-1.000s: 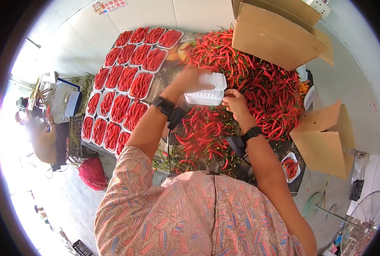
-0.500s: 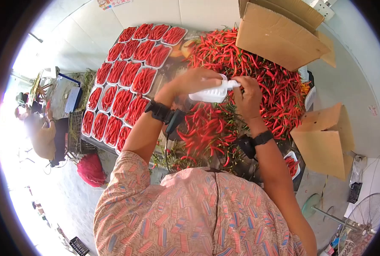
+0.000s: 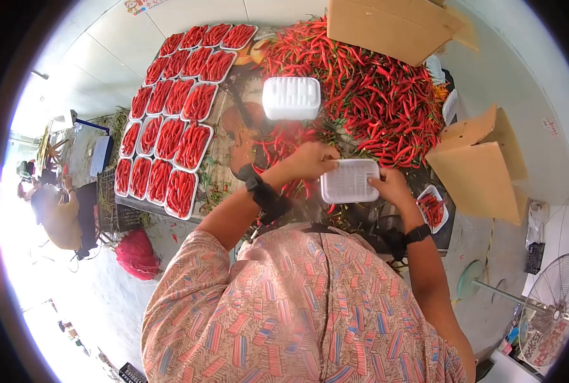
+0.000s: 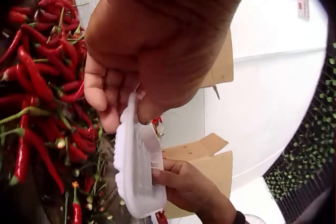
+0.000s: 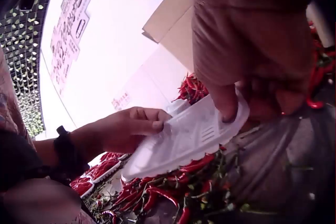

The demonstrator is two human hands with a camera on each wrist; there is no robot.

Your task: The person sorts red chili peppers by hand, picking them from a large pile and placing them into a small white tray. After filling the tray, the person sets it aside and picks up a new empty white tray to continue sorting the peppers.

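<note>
An empty white tray (image 3: 350,181) is held between both hands, close to the body. The left hand (image 3: 310,161) pinches its left end; in the left wrist view that hand (image 4: 149,56) has thumb and fingers on the tray's rim (image 4: 137,176). At the other end the right hand (image 3: 393,189) grips the rim, its thumb inside the tray, as the right wrist view also shows for the hand (image 5: 252,50) and tray (image 5: 184,134). Farther back, a stack of white trays (image 3: 291,98) stands beside the heap of red chillies (image 3: 386,108).
Rows of chilli-filled trays (image 3: 178,96) cover the table's left part. Loose chillies (image 3: 281,143) lie behind the held tray. One tray with some chillies (image 3: 432,209) sits at the right edge. Cardboard boxes (image 3: 386,29) stand at the back and right (image 3: 476,166); a fan (image 3: 555,313) is lower right.
Both hands have moved toward the body with one tray, which has come away from the stack. The stack now stands on the table, let go. The view has shifted slightly.
</note>
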